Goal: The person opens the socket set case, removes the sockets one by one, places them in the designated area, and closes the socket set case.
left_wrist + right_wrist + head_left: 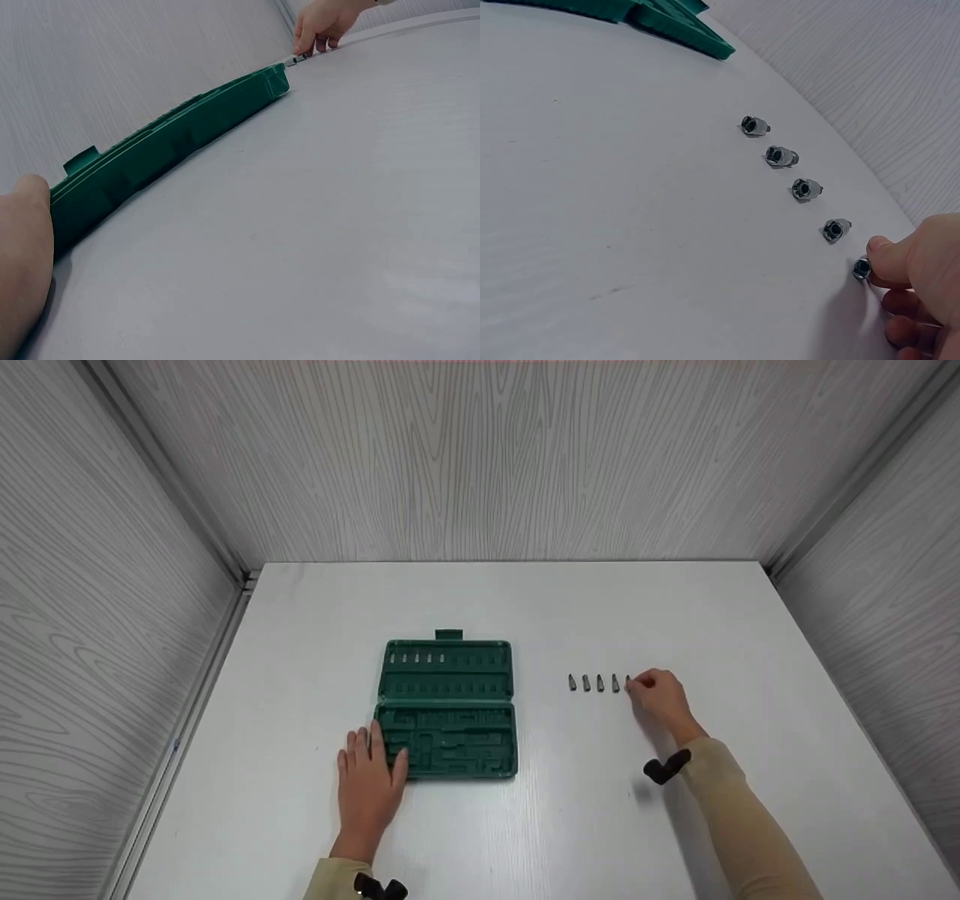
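Observation:
My right hand (661,697) pinches a small metal screwdriver bit (862,268) between thumb and fingers, at the right end of a row. Several more screwdriver bits (600,683) lie side by side to its left, their thick ends facing the near side. In the right wrist view those ends look dark and hollow. A green tool case (448,699) lies open further left. My left hand (369,784) rests at the case's near left corner, fingers straight along its side and thumb on the front edge.
Several metal bits (417,658) sit in slots on the left of the case's far half. The near half has moulded recesses. A latch tab (448,634) sticks out at the back. Wood-grain panels (480,465) enclose the white table (480,600) behind and at both sides.

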Available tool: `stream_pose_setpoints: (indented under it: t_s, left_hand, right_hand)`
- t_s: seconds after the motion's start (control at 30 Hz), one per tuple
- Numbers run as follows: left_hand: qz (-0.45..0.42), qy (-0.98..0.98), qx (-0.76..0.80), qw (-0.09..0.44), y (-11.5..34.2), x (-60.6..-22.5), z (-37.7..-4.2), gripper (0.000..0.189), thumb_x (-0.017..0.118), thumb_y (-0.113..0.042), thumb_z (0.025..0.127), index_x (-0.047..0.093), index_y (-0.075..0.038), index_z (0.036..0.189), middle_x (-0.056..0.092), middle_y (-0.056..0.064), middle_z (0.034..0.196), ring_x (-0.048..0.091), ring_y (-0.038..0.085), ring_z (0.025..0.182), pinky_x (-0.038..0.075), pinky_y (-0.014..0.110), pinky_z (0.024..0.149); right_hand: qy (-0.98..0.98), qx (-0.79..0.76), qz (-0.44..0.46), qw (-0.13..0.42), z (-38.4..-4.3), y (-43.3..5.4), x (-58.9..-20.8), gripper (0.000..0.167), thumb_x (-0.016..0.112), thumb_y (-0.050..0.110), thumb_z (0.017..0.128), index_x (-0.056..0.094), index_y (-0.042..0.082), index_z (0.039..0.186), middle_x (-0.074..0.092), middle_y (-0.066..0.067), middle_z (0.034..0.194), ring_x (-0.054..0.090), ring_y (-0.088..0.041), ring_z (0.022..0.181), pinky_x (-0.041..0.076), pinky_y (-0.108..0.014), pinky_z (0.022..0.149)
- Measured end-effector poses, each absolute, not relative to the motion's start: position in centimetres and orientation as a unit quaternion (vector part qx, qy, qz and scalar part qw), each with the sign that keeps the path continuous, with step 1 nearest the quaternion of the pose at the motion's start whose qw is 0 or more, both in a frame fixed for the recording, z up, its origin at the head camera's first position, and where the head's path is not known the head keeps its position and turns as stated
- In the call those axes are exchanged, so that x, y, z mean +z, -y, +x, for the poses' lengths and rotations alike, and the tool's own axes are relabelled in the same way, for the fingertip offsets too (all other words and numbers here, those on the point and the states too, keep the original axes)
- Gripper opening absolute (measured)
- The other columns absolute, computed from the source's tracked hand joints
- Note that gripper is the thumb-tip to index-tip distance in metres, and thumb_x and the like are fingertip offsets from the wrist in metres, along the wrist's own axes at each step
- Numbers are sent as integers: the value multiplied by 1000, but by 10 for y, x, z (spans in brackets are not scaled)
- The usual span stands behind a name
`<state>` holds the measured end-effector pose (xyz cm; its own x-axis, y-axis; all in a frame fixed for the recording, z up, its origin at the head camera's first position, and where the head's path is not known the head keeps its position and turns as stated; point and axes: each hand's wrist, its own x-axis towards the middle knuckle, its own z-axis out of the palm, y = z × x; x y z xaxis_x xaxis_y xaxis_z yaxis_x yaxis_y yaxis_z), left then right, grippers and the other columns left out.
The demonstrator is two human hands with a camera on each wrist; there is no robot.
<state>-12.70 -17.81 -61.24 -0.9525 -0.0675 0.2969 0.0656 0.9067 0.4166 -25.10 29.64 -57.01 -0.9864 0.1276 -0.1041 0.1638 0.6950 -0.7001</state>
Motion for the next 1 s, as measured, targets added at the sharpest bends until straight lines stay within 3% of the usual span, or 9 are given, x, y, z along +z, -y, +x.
stream_pose_setpoints:
  t_s: [0.63, 1.0]
  left_hand:
    - [5, 964, -219, 152, 179, -612, -126, 72, 36, -51, 96, 23, -2, 146, 31, 25, 143, 18, 38, 136, 11, 54, 108]
    - [7, 965, -212, 157, 179, -612, -127, 71, 38, -49, 96, 25, -1, 146, 31, 25, 143, 19, 38, 136, 12, 54, 108]
  right_hand:
    - [-907, -412, 91, 1, -248, -288, -560, 34, 49, 29, 97, 59, -2, 108, 53, -16, 104, 50, -27, 92, 43, -35, 74]
    - [-904, -426, 3, -22, -248, -245, -547, 25, 54, 24, 95, 61, 2, 104, 56, -14, 103, 51, -26, 92, 42, -36, 76]
